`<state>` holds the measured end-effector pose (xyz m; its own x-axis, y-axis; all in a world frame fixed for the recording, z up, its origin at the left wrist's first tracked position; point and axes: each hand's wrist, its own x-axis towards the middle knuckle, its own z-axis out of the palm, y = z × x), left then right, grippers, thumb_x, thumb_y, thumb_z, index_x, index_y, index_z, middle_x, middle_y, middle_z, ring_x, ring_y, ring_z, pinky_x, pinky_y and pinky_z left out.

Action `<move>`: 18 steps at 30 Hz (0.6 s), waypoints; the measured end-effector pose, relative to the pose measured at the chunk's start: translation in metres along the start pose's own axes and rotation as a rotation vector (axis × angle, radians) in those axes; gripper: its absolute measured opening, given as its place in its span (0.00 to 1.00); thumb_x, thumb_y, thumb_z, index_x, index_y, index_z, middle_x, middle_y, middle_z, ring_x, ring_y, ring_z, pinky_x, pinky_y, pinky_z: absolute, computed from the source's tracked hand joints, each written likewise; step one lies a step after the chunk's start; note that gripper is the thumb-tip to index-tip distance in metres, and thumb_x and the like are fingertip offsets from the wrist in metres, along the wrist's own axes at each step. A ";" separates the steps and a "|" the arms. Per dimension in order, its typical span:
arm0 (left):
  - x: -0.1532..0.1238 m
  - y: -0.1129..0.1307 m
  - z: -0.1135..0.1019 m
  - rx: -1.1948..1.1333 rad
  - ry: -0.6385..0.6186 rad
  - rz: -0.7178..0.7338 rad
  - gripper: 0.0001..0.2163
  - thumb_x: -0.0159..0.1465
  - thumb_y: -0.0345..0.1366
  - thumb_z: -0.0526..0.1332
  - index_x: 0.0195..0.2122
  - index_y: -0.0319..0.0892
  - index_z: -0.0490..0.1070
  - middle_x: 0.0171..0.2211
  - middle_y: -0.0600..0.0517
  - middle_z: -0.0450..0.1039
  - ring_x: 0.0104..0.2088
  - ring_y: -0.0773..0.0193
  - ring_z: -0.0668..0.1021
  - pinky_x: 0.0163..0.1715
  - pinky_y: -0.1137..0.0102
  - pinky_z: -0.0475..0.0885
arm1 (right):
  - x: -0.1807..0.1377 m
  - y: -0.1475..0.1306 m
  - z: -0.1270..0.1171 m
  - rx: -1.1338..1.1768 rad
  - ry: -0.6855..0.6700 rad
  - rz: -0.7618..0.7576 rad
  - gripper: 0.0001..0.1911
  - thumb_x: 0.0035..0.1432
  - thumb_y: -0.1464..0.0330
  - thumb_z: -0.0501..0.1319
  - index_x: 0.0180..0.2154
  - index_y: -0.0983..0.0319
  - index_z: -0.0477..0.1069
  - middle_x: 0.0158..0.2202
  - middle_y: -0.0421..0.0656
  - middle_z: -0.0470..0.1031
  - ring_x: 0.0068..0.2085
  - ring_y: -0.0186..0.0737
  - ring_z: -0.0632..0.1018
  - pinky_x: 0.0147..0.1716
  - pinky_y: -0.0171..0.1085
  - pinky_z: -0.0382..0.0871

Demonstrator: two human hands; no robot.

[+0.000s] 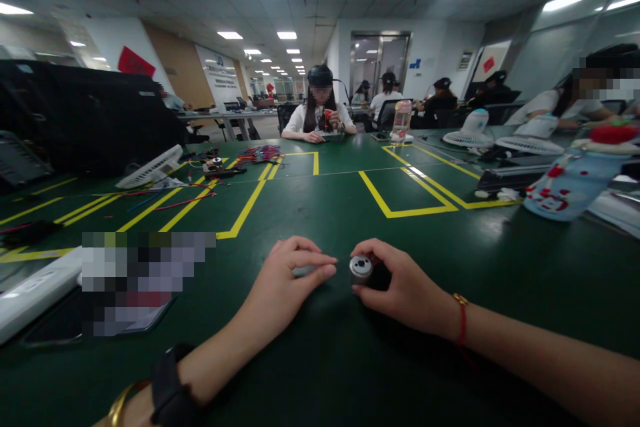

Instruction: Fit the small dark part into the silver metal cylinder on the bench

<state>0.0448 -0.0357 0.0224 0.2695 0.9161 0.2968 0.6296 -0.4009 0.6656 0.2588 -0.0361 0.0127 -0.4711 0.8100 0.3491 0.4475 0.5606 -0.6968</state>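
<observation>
A small silver cylinder, which looks like a small electric motor [361,268], stands upright with its round end face up, dark holes showing in it. My right hand [400,280] grips it between thumb and fingers from the right side. To its left, my left hand [295,270] hovers low over the green table [320,213], thumb and fingers stretched toward the motor but apart from it. A narrow gap shows between that thumb and forefinger, and I see nothing held there. The lower part of the motor is partly hidden by my right thumb.
At left lie a white power strip [45,287], loose wires [257,155] and a white fan [150,167]. A blue cup [570,183] stands at right, near more fans [530,140]. Yellow tape [423,213] marks the table. Across it sits a person [320,113].
</observation>
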 end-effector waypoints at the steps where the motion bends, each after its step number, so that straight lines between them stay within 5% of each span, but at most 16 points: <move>1: -0.001 -0.003 0.003 0.050 -0.043 0.015 0.08 0.58 0.45 0.61 0.36 0.56 0.78 0.39 0.52 0.71 0.43 0.55 0.71 0.44 0.60 0.63 | -0.001 0.001 0.000 0.006 -0.002 0.009 0.17 0.49 0.69 0.62 0.42 0.59 0.64 0.38 0.40 0.71 0.38 0.35 0.72 0.37 0.36 0.67; 9: -0.004 -0.007 0.012 0.152 -0.168 0.017 0.14 0.58 0.45 0.61 0.46 0.59 0.73 0.43 0.52 0.72 0.44 0.53 0.70 0.43 0.59 0.63 | 0.005 0.001 -0.017 -0.104 0.063 0.041 0.16 0.48 0.68 0.61 0.41 0.60 0.64 0.38 0.42 0.72 0.37 0.35 0.73 0.37 0.35 0.68; 15: -0.002 -0.023 -0.017 0.098 -0.185 -0.013 0.23 0.56 0.47 0.61 0.53 0.53 0.66 0.48 0.49 0.69 0.48 0.53 0.69 0.47 0.60 0.63 | 0.019 0.074 -0.114 -0.680 0.422 0.445 0.20 0.43 0.59 0.62 0.37 0.62 0.65 0.34 0.47 0.72 0.32 0.43 0.73 0.31 0.41 0.66; 18: 0.001 -0.035 -0.019 0.113 -0.145 -0.032 0.20 0.59 0.47 0.58 0.52 0.50 0.67 0.49 0.48 0.69 0.50 0.53 0.68 0.49 0.59 0.62 | 0.013 0.123 -0.161 -0.817 0.434 0.703 0.23 0.43 0.55 0.61 0.37 0.64 0.65 0.33 0.52 0.71 0.32 0.47 0.73 0.29 0.42 0.65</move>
<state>0.0094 -0.0206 0.0122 0.3454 0.9230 0.1698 0.7148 -0.3760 0.5896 0.4304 0.0709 0.0325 0.3054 0.8887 0.3418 0.9386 -0.2205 -0.2655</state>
